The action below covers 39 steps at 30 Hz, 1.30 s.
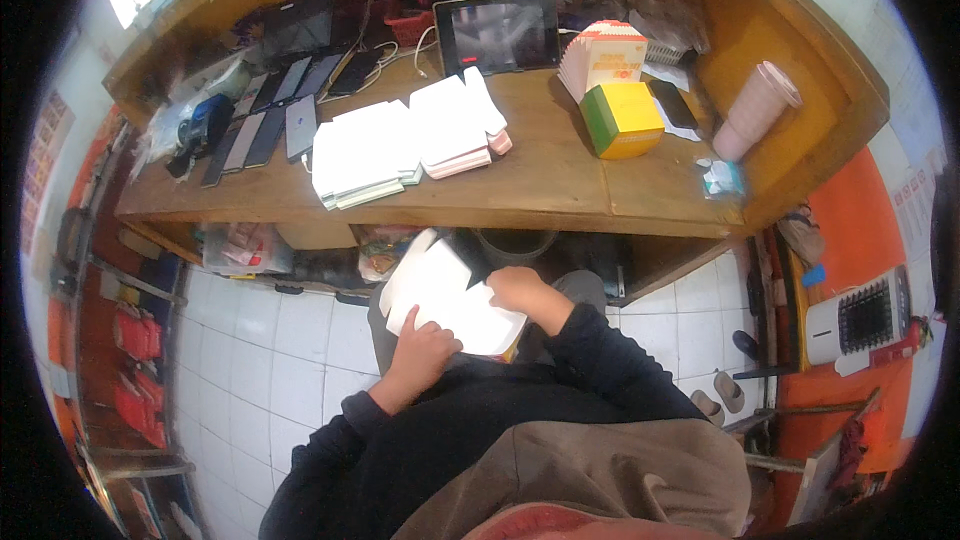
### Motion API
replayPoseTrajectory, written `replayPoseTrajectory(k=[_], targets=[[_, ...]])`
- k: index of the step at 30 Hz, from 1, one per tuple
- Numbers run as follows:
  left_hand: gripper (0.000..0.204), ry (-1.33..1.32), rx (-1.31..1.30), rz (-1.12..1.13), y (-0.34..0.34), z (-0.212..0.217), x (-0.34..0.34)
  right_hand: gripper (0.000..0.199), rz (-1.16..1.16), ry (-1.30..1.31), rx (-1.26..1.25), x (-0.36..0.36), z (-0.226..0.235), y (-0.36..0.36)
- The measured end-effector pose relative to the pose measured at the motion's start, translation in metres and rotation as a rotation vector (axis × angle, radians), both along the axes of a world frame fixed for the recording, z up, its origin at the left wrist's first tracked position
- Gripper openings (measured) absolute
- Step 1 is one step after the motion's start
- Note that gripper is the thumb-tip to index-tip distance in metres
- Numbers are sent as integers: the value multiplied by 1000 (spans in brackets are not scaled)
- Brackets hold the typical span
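Note:
A white cardboard box blank (462,315) lies unfolded across my lap, its inner side facing up and a coloured edge showing at the lower right. My left hand (424,352) rests on its near left part, index finger stretched out over the card and the other fingers partly hidden. At the far right edge, my right hand (522,292) has its fingers curled round a flap of the blank. Several flat blanks lie on the desk ahead, in a green-edged stack (365,152) and a pink-edged stack (455,125).
On the wooden desk (540,175) stand a yellow and green box (625,120), a fanned stack of folded cartons (605,55), a tablet (497,35) and a pink tumbler (757,110). Several phones (255,130) lie at the left. The desk's front edge runs just beyond my knees.

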State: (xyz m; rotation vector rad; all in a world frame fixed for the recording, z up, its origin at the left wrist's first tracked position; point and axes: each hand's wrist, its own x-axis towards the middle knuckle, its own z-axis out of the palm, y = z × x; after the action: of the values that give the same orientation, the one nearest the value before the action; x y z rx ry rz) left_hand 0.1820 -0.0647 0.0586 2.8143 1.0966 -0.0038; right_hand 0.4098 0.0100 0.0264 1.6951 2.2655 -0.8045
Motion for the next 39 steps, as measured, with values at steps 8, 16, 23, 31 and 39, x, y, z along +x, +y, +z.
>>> replayPoseTrajectory(k=[8,16,23,31,39], targets=[[46,-1253,-1333,929,24,1,5,6,129,521,744,-29,50,-30],[25,-1570,-986,727,36,-19,21,12,-14,604,772,-28,77,-41],[12,-983,-246,549,31,19,20,14,-364,969,408,-32,78,-47],[14,-896,-66,570,33,34,34,8,-485,1219,419,-56,54,-54],[17,-1027,-133,401,32,2,39,8,-602,1302,437,-60,55,-61]])
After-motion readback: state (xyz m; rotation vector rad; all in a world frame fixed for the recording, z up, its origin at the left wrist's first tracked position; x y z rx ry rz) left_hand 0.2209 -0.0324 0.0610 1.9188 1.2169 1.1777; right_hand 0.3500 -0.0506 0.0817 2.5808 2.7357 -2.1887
